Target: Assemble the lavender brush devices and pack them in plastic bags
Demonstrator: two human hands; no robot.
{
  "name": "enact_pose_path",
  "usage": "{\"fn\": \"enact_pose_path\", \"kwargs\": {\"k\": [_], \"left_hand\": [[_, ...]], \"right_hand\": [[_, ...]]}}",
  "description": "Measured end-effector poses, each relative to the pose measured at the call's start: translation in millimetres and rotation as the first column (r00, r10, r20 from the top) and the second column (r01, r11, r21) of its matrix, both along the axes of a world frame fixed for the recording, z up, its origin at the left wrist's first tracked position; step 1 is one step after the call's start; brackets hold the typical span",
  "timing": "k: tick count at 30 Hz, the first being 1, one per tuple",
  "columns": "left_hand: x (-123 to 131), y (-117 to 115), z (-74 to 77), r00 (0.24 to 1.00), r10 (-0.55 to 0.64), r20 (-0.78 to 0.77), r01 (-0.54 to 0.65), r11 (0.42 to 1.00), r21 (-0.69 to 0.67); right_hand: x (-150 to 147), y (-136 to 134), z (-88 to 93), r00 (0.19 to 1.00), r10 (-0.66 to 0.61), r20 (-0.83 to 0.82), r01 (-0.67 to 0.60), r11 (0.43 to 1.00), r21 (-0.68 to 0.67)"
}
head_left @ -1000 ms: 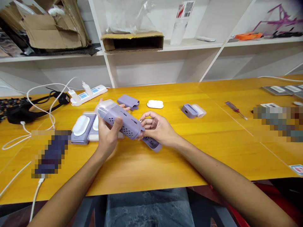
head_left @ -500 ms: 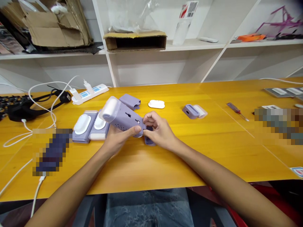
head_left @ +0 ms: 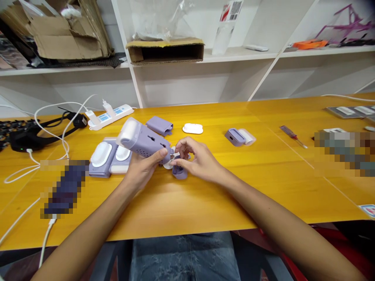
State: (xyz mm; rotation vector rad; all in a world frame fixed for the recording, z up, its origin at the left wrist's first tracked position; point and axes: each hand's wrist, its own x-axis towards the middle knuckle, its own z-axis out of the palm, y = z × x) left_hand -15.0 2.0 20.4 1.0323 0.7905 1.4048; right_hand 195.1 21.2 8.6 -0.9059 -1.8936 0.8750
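My left hand point(head_left: 145, 169) grips a purple plastic device housing point(head_left: 146, 143) with a frosted white cap at its upper left end. The housing is tilted, with slots and a patch of small holes on its side. My right hand point(head_left: 196, 159) has thumb and forefinger pinched at the lower right end, where a white part and small details show; exactly what the fingertips hold is too small to tell. Just below them is a purple oval end piece point(head_left: 180, 174), partly hidden by my right hand. Left of my hands lie two purple units with white oval pads point(head_left: 101, 154).
Behind are a purple sleeve point(head_left: 159, 125), a white oval cover point(head_left: 192, 128) and a purple cap with a clear piece point(head_left: 236, 137). A screwdriver point(head_left: 293, 136) lies right. At left are a power strip point(head_left: 111, 117), white cables and a black headset point(head_left: 26, 136).
The housing in my left hand has shifted slightly left. The purple end piece now sits apart from the housing's lower end, and a white part shows there. My right fingers remain pinched.
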Motion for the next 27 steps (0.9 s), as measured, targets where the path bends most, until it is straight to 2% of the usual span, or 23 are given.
{"fn": "enact_pose_path", "kwargs": {"k": [5,9,11,16,24,27], "left_hand": [[-3,4,2.6,0.997,0.076,0.006,-0.076,0.997,0.016],[-4,6,2.1,0.994,0.111,0.017,-0.111,0.994,0.022],[-5,7,1.3,0.992,0.123,0.019,-0.124,0.992,0.028],[-7,8,0.0,0.993,0.118,0.009,-0.119,0.992,0.035],[-5,5,0.0,0.994,0.102,-0.026,-0.100,0.994,0.050],[-5,5,-1.2,0.994,0.102,-0.035,-0.100,0.993,0.059]], "right_hand": [[8,-2,9.1,0.964,0.023,0.265,-0.030,0.999,0.023],[6,-7,7.5,0.895,0.005,0.446,-0.064,0.991,0.117],[3,-10,6.0,0.868,-0.007,0.497,-0.052,0.993,0.105],[2,-14,7.5,0.826,-0.011,0.564,-0.025,0.998,0.055],[0,-13,0.3,0.788,-0.053,0.613,-0.034,0.991,0.129],[1,-11,-2.5,0.798,-0.067,0.599,-0.027,0.989,0.146]]}}
